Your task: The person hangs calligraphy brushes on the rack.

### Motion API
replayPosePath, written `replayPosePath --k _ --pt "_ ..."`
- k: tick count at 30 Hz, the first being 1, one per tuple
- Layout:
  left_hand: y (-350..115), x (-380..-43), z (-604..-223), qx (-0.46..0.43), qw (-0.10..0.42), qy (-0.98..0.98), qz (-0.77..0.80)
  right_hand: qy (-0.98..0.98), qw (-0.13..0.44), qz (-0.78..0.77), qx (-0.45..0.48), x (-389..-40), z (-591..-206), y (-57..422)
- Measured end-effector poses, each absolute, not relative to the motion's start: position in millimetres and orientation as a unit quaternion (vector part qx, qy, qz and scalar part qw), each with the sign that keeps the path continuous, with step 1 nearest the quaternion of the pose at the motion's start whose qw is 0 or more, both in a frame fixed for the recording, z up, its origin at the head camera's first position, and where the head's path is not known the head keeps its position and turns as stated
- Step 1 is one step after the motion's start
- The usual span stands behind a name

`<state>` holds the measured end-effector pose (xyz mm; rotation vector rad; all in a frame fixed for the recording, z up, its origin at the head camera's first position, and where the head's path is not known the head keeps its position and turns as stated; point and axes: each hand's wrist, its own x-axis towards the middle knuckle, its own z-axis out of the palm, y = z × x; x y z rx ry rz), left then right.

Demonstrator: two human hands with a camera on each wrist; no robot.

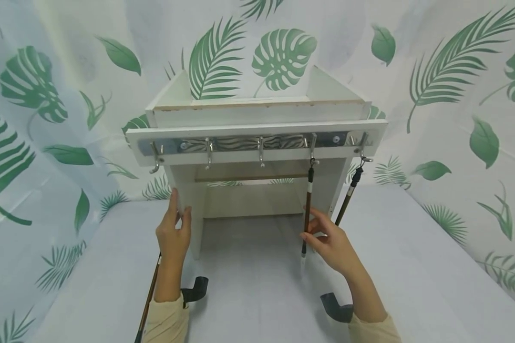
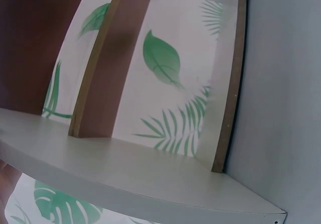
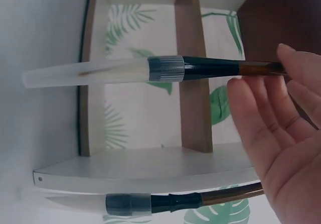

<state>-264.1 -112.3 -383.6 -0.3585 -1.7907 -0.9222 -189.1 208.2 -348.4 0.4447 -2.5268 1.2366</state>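
A calligraphy brush [image 1: 307, 209] with a brown handle and a clear cap over its white tip hangs by its loop from a hook on the white rack [image 1: 257, 129]. My right hand [image 1: 328, 238] pinches its handle between thumb and fingers; the right wrist view shows the capped brush [image 3: 165, 69] crossing in front of the shelf. A second brush [image 1: 347, 197] dangles from the rightmost hook, just beyond that hand. My left hand [image 1: 172, 238] is at the rack's left side panel [image 1: 186, 205], index finger pointing up along it, fingers fairly straight.
Other hooks along the rail [image 1: 261, 150] hold nothing. Another brush [image 1: 151, 295] lies left of my left forearm. Dark curved pieces [image 1: 199, 288] show beside both wrists. Leaf-printed cloth [image 1: 283, 57] rises behind the rack, which stands on a pale tabletop [image 1: 257, 295].
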Motion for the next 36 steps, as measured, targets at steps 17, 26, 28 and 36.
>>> replayPosePath --k 17,26,28,36 --pt "-114.6 -262.9 -377.0 -0.156 0.528 -0.742 -0.381 -0.894 0.224 0.371 0.111 -204.8 -366.8 213.0" --pt "-115.2 -262.4 -380.2 -0.15 0.515 -0.75 -0.388 -0.826 0.449 0.327 0.094 -219.1 -382.6 221.7" --pt "-115.3 -262.4 -381.5 -0.145 0.509 -0.753 -0.39 -0.815 0.468 0.327 0.096 -221.7 -383.8 224.7" --pt "-113.5 -263.4 -384.0 -0.15 0.508 -0.757 -0.384 -0.807 0.444 0.368 0.127 -231.9 -378.3 239.5"
